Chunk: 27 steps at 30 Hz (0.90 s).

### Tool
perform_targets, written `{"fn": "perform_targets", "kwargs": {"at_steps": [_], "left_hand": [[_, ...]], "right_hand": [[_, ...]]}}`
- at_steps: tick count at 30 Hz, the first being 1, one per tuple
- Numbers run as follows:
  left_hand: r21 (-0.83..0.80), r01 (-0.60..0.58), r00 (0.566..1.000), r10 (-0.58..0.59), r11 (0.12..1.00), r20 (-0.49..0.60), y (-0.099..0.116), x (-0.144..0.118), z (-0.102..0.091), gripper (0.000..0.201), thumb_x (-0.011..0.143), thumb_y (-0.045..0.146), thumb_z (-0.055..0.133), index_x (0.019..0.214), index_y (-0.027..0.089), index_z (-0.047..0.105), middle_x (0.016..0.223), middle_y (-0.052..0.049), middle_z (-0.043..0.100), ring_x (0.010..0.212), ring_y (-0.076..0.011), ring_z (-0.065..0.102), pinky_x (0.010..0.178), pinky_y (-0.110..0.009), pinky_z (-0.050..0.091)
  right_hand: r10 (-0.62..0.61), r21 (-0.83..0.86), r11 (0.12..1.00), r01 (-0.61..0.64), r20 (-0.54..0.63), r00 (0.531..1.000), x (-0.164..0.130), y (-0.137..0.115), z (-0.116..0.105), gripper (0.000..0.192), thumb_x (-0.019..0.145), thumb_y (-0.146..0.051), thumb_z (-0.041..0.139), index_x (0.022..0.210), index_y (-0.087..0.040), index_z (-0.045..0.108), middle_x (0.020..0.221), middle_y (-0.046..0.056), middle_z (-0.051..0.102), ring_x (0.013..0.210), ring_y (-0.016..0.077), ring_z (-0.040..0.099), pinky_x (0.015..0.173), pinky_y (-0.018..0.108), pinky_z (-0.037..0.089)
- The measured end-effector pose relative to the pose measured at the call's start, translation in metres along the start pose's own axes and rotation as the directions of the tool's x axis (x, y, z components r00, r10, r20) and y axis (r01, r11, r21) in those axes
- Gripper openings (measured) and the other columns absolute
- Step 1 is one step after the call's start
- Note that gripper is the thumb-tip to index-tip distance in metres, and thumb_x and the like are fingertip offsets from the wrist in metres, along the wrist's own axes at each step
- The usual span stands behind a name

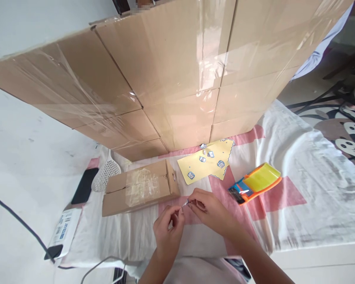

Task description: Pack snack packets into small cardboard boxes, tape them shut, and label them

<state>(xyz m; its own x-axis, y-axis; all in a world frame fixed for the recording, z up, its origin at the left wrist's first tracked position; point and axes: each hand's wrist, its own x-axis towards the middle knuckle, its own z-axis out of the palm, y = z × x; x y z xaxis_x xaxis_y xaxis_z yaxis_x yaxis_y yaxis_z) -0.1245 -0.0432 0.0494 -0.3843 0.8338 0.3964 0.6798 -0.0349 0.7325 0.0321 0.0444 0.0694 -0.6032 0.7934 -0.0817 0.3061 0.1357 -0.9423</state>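
Both hands meet low at centre; left hand (168,228) curled, right hand (210,212) pinching with fingertips.

A tall wall of taped cardboard boxes (171,75) stood at the back. A small flat carton (139,187) lay on the pink-and-white sheet (298,157), a yellow sticker sheet (207,161) and an orange tape dispenser (254,183) to its right. A black phone (84,185) rested beside a white mesh scoop (106,173).
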Motion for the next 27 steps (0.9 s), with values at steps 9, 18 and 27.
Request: {"fn": "perform_targets", "kwargs": {"at_steps": [9, 18, 27], "left_hand": [[-0.005, 0.018, 1.0, -0.018, 1.0, -0.013, -0.003, 0.0, -0.001, 0.013, 0.091, 0.026, 0.064, 0.083, 0.019, 0.071, 0.061, 0.003, 0.065, 0.045, -0.0071, 0.052, 0.047, -0.017, 0.044], [0.222, -0.392, 0.82, 0.449, 0.893, -0.355, -0.057, 0.028, -0.064, 0.011, 0.082, 0.014, 0.07, 0.087, 0.019, 0.062, 0.07, 0.0, 0.066, 0.063, -0.0149, 0.062, 0.059, -0.028, 0.05], [0.567, -0.092, 0.873, 0.34, 0.818, -0.349, -0.08, 0.073, -0.093, 0.026, 0.092, 0.03, 0.057, 0.109, 0.013, 0.067, 0.101, -0.015, 0.073, 0.094, -0.027, 0.065, 0.091, -0.045, 0.049]], "right_hand": [[-0.021, 0.066, 0.998, 0.02, 0.006, 1.0, 0.013, -0.012, 0.001, 0.014, 0.096, -0.022, 0.056, 0.089, -0.023, 0.069, 0.086, 0.0, 0.066, 0.072, 0.014, 0.054, 0.063, 0.026, 0.041], [-0.107, -0.117, 0.989, 0.091, -0.141, 0.984, 0.077, 0.011, 0.002, 0.02, 0.095, -0.011, 0.05, 0.087, -0.022, 0.064, 0.083, -0.001, 0.067, 0.075, 0.0152, 0.059, 0.065, 0.026, 0.037], [-0.026, -0.099, 0.995, 0.007, -0.188, 0.982, 0.108, 0.022, 0.033, 0.018, 0.094, -0.014, 0.049, 0.083, -0.022, 0.06, 0.078, -0.002, 0.066, 0.07, 0.015, 0.057, 0.062, 0.026, 0.033]]}}
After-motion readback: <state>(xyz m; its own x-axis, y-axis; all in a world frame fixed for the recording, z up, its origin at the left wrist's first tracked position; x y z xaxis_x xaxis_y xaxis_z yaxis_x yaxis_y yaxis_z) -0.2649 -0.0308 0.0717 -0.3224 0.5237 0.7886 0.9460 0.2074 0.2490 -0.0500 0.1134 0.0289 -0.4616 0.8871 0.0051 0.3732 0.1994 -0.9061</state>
